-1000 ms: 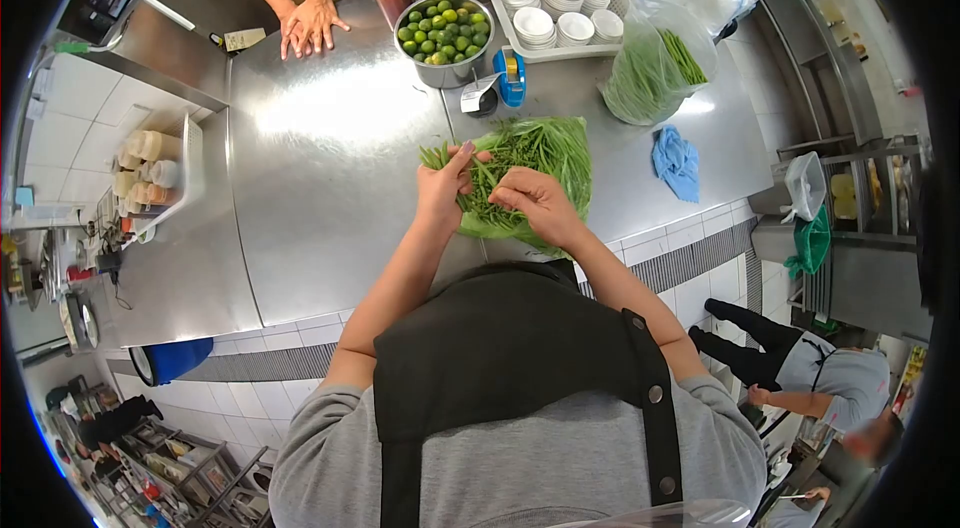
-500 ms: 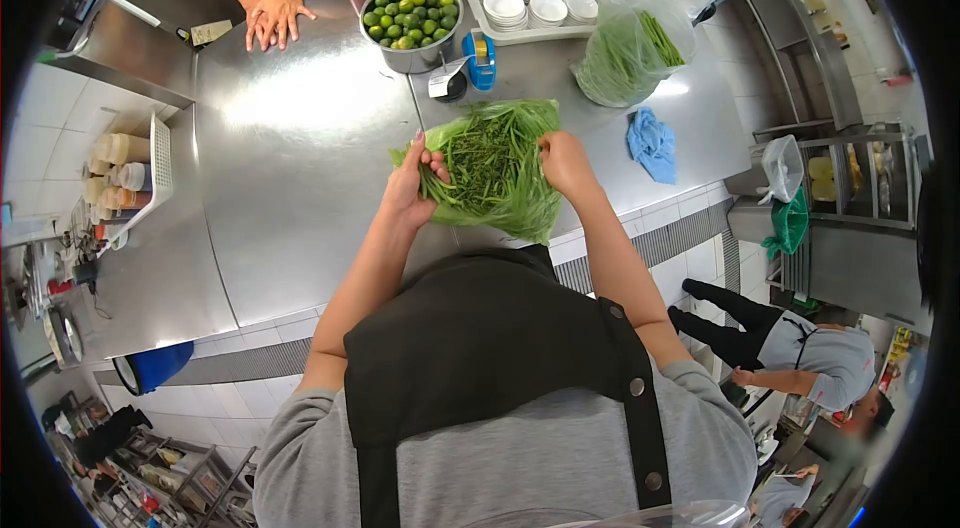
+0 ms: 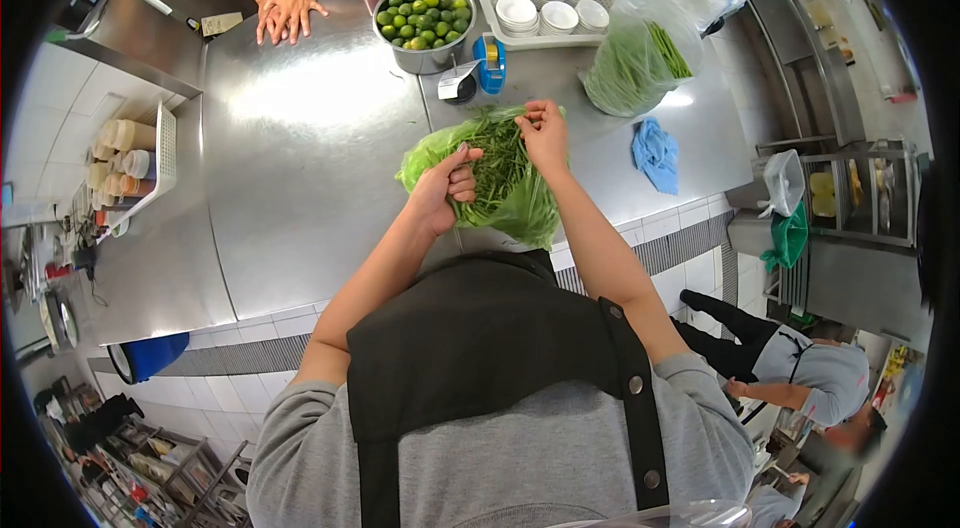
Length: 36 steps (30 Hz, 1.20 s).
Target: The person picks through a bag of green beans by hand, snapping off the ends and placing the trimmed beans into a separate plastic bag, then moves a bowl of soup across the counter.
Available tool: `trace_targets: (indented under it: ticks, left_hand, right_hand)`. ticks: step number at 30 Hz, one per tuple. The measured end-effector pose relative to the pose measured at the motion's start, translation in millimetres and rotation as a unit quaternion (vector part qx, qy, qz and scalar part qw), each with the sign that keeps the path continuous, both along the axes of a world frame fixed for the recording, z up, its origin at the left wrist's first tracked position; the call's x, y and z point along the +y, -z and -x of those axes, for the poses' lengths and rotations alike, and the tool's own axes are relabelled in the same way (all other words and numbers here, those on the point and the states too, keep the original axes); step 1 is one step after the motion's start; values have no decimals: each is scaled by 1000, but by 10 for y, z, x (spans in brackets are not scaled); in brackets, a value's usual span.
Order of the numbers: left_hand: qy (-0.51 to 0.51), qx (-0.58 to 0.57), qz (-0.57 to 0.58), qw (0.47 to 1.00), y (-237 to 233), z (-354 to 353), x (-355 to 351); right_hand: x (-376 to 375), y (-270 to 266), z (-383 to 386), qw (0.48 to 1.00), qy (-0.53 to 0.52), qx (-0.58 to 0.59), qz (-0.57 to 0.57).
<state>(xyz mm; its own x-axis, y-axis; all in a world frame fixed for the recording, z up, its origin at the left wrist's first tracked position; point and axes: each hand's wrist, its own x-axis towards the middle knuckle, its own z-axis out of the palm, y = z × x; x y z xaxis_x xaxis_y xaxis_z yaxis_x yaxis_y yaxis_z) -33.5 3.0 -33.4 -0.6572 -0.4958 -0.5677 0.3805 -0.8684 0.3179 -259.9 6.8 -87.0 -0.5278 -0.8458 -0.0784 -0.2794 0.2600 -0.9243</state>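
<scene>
A thin green plastic bag (image 3: 530,213) lies on the steel table close to my apron, filled with green vegetable stems (image 3: 497,173). Over the bag's left side is my left hand (image 3: 447,190), its fingers curled in; what they hold, if anything, is too small to tell. My right hand (image 3: 545,136) pinches at the top right of the bag, near its upper edge, and its fingertips meet on something too small to make out. Beyond them stand a blue tape dispenser (image 3: 490,64) and a metal pot of green limes (image 3: 425,58).
White cups are stacked in a tray (image 3: 545,38) at the back. Right of it stands a clear bag of green stems (image 3: 620,78), with a blue cloth (image 3: 655,155) nearer me. Another person's hands (image 3: 288,12) rest on the table's far left edge.
My right hand has moved up and left to the bag's upper edge. My left hand has shifted right over the stems, fingers more curled. The view has shifted slightly.
</scene>
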Motion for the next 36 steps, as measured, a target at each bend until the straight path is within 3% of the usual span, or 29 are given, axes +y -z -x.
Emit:
trace_targets:
  ticks: [3, 7, 10, 12, 13, 16, 18, 19, 21, 22, 25, 28, 31, 34, 36]
  left_hand:
    - [-22, -18, -3, 1000, -10, -27, -8]
    - [-10, -180, 195, 964, -265, 15, 25]
    - [-25, -279, 412, 867, -347, 153, 63]
    - [-72, -276, 595, 751, -248, 230, 53]
    - [-72, -279, 602, 745, -229, 238, 50]
    - [-65, -298, 626, 718, -260, 229, 29]
    - [-51, -322, 644, 692, -311, 200, 9]
    - [-73, -318, 639, 697, -282, 188, -8]
    - [-118, -306, 627, 707, -228, 166, -71]
    - [-132, -301, 547, 770, -237, 148, -107]
    - [-169, -222, 312, 908, -261, -15, -224]
    - [-208, -177, 266, 924, -178, -112, -302]
    - [-211, -174, 264, 925, -178, -139, -294]
    - [-216, -167, 262, 926, -186, -123, -276]
    - [-205, -150, 245, 936, -183, -117, -266]
  right_hand:
    - [47, -103, 7, 998, -43, 40, 30]
    - [295, -830, -215, 988, -89, 88, 85]
    - [423, -1180, -383, 969, -141, 73, 190]
    - [459, -1301, -460, 953, -171, 127, 213]
    - [477, -1345, -485, 944, -185, 154, 225]
    - [513, -1432, -548, 967, -172, 86, 167]
    - [489, -1303, -505, 965, -142, -208, 78]
    - [485, -1237, -469, 929, -122, -349, 30]
    - [512, -1159, -369, 907, -112, -405, 13]
    - [522, -1126, -328, 896, -107, -432, 4]
    - [555, -976, -272, 971, -132, -193, -46]
    - [602, -841, -332, 973, -219, -30, -60]
    - [658, -975, -604, 972, -219, -88, -10]
    - [587, -1052, -676, 975, -223, -3, -1]
    - [528, -1030, -656, 972, -215, -38, 87]
